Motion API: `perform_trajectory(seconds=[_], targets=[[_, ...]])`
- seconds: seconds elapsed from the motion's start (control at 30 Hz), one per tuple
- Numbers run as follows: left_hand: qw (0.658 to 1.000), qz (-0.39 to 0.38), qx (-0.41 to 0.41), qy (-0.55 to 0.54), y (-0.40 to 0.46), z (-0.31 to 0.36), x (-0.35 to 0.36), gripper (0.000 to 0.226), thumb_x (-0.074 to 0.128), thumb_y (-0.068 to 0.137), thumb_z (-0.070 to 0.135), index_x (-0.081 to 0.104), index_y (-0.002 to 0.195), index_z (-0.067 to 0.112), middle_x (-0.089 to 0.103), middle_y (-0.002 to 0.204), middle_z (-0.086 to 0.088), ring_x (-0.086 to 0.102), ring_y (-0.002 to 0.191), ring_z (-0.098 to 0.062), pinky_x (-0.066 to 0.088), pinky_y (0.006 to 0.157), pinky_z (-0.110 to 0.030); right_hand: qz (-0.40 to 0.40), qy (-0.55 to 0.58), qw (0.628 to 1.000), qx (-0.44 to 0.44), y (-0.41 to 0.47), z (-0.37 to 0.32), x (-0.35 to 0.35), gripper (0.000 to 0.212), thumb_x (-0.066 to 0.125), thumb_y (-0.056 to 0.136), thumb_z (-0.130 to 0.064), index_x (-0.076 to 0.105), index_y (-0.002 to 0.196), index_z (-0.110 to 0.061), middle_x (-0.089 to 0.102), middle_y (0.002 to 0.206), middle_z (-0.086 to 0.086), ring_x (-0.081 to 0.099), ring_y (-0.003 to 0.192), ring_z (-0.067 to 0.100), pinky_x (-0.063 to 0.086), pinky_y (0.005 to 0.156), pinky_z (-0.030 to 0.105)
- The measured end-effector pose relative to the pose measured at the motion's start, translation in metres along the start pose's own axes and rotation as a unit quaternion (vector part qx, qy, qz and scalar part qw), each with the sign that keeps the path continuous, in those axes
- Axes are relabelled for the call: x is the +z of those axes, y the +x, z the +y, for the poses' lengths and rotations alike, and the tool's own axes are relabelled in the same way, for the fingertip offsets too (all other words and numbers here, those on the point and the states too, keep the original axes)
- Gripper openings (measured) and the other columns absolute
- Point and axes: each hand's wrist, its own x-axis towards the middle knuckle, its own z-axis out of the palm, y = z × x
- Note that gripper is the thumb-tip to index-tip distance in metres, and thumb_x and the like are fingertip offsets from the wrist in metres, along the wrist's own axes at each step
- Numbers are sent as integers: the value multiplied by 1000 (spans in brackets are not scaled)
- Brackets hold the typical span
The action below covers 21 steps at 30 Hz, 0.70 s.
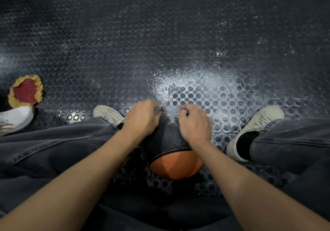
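Starting from the left: a red-and-yellow frilly cloth (25,91) lies on the studded rubber floor (160,34), with someone else's white shoe (14,118) just beside it. Then the left hand (142,118), its fingers pinching a grey bit at the far end of the mesh bag (167,138). The bag sits between the person's feet, low on the floor, with the orange ball (176,166) poking out of its near opening. The right hand (194,121) is curled tight on the bag's far end too. I'd call it roughly halfway: the far part of the ball is covered, the near part is bare. The bag's long axis runs straight away from the person, mouth facing back.
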Motion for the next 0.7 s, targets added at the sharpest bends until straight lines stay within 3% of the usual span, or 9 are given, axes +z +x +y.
perform_trajectory(seconds=[0.07,0.2,0.37,0.5,0.63,0.7], targets=[[1000,9,-24,-1,4,1,0,37,56,94,25,45,59,23,53,70,1,57,72,-24,36,63,-28,10,-15,1000,1,-1,-6,4,30,39,101,-29,65,115,-27,63,117,-7,55,107,15,32,102,41],[996,-15,82,-12,-27,11,4,29,57,93,26,54,65,18,54,78,2,52,72,-19,40,65,-32,14,-24,1000,0,-2,-2,4,31,38,100,-28,64,115,-26,62,118,-6,53,109,15,32,101,40],[1000,18,-21,-10,-1,-3,-2,43,58,93,23,38,55,24,50,70,1,57,73,-26,35,64,-28,-1,-30,999,-21,-1,-8,7,32,37,102,-29,63,121,-25,61,122,-5,54,111,15,30,106,40],[996,-13,86,-25,-23,11,3,32,60,91,26,53,60,23,53,75,4,52,68,-16,38,64,-28,8,-23,1000,-6,0,-6,4,30,37,102,-27,64,117,-25,62,120,-5,54,110,15,31,103,41],[996,-35,-72,-29,9,-15,-11,19,63,91,25,65,74,17,52,64,1,51,69,-21,36,67,-25,-46,40,997,-47,7,2,-2,30,43,103,-29,67,120,-28,63,125,-9,49,109,8,33,111,41],[997,-32,-70,-8,5,-9,-8,31,61,91,24,55,62,15,52,64,1,52,69,-24,35,65,-27,-39,44,997,-54,5,7,0,28,44,103,-28,67,118,-29,64,118,-10,51,106,6,38,109,45]])
